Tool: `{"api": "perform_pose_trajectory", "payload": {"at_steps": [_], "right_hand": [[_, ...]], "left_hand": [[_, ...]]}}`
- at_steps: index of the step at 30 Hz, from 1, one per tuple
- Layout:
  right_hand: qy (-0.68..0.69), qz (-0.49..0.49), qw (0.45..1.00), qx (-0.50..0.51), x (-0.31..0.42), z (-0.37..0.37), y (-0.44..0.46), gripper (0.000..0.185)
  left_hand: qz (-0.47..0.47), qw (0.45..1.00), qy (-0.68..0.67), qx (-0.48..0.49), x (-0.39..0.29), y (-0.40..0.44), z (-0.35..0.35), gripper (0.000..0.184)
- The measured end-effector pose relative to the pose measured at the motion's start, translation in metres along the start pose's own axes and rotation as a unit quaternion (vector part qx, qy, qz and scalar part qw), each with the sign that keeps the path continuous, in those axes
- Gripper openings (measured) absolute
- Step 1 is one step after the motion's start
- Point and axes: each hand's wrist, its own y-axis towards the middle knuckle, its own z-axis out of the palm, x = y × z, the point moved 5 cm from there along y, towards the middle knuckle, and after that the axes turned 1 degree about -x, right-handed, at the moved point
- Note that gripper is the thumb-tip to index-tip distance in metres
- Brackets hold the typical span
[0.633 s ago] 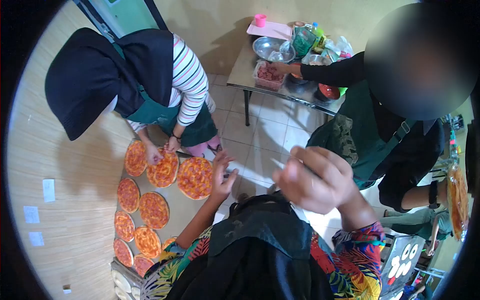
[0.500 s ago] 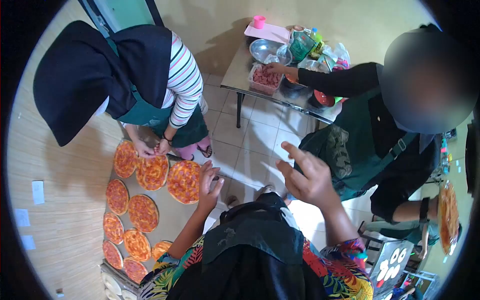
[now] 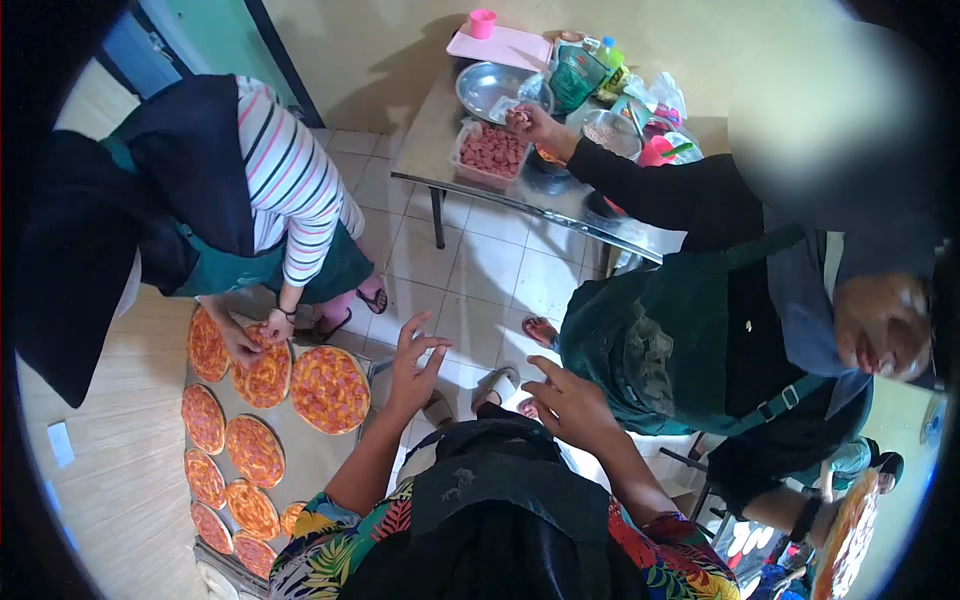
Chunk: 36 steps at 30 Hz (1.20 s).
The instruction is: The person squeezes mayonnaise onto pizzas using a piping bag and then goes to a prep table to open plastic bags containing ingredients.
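Note:
My left hand point(image 3: 414, 368) is raised in front of my body with its fingers apart and nothing in it. It is nearest to a round pizza point(image 3: 330, 390) at the table's corner, without touching it. Across from it, my right hand point(image 3: 575, 402) is also empty, its fingers loosely bent and apart, close to the dark green apron point(image 3: 650, 345) of the co-worker on the right. Several more topped pizzas point(image 3: 255, 450) lie on the table point(image 3: 315, 460) to my left.
At left, a co-worker's hands point(image 3: 255, 340) work over a pizza. The right co-worker holds diced meat point(image 3: 518, 118) above a meat tub point(image 3: 490, 155) and a pizza point(image 3: 845, 535) in the other hand. The back table point(image 3: 415, 150) carries a metal bowl point(image 3: 490, 88) and a pink tray point(image 3: 500, 45).
My right hand has come down and left, nearer my left hand. The right co-worker's hand has lifted out of the tub with meat. The view has shifted, and the held pizza appears lower.

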Motion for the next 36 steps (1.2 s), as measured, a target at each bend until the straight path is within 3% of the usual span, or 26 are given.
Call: {"api": "perform_pose_trajectory", "payload": {"at_steps": [9, 12, 14, 17, 22, 24, 26, 28, 30, 31, 33, 34, 36], "right_hand": [[0.134, 0.062, 0.989, -0.006, -0.042, -0.020, -0.034, 0.026], [0.165, 0.080, 0.981, -0.061, -0.057, -0.028, -0.051, 0.023], [0.271, 0.140, 0.947, -0.096, -0.075, -0.030, -0.063, 0.021], [0.345, 0.140, 0.914, -0.163, -0.090, -0.050, -0.073, 0.022], [0.328, 0.190, 0.897, -0.228, -0.128, -0.075, -0.064, 0.021], [0.308, 0.210, 0.893, -0.250, -0.144, -0.094, -0.050, 0.020], [0.244, 0.210, 0.910, -0.261, -0.173, -0.110, -0.036, 0.020], [0.276, 0.293, 0.873, -0.277, -0.205, -0.138, -0.019, 0.022], [0.171, 0.283, 0.876, -0.350, -0.256, -0.165, 0.004, 0.029], [0.055, 0.275, 0.889, -0.363, -0.277, -0.186, 0.021, 0.032], [0.018, 0.311, 0.861, -0.402, -0.336, -0.200, 0.053, 0.044], [-0.048, 0.309, 0.862, -0.400, -0.356, -0.208, 0.073, 0.051], [-0.053, 0.339, 0.864, -0.368, -0.401, -0.210, 0.109, 0.057]], "left_hand": [[0.016, 0.998, -0.037, 0.040, -0.018, 0.055, 0.091, 0.007], [0.022, 0.994, -0.069, 0.082, -0.023, 0.070, 0.124, 0.013], [0.030, 0.991, -0.078, 0.101, -0.021, 0.084, 0.146, 0.014], [0.040, 0.985, -0.095, 0.138, -0.031, 0.107, 0.174, 0.017], [0.006, 0.972, -0.109, 0.208, -0.022, 0.169, 0.222, 0.016], [0.130, 0.978, -0.068, 0.149, -0.029, 0.204, 0.238, 0.011], [0.125, 0.974, -0.085, 0.169, -0.035, 0.239, 0.255, 0.009], [0.142, 0.969, -0.089, 0.182, -0.052, 0.274, 0.269, 0.009], [0.151, 0.968, -0.079, 0.182, -0.057, 0.307, 0.279, 0.009], [0.145, 0.968, -0.084, 0.189, -0.057, 0.321, 0.285, 0.009], [0.129, 0.965, -0.097, 0.209, -0.050, 0.345, 0.296, 0.008], [0.118, 0.966, -0.096, 0.209, -0.045, 0.354, 0.301, 0.008], [0.107, 0.966, -0.082, 0.219, -0.035, 0.370, 0.312, 0.007]]}}
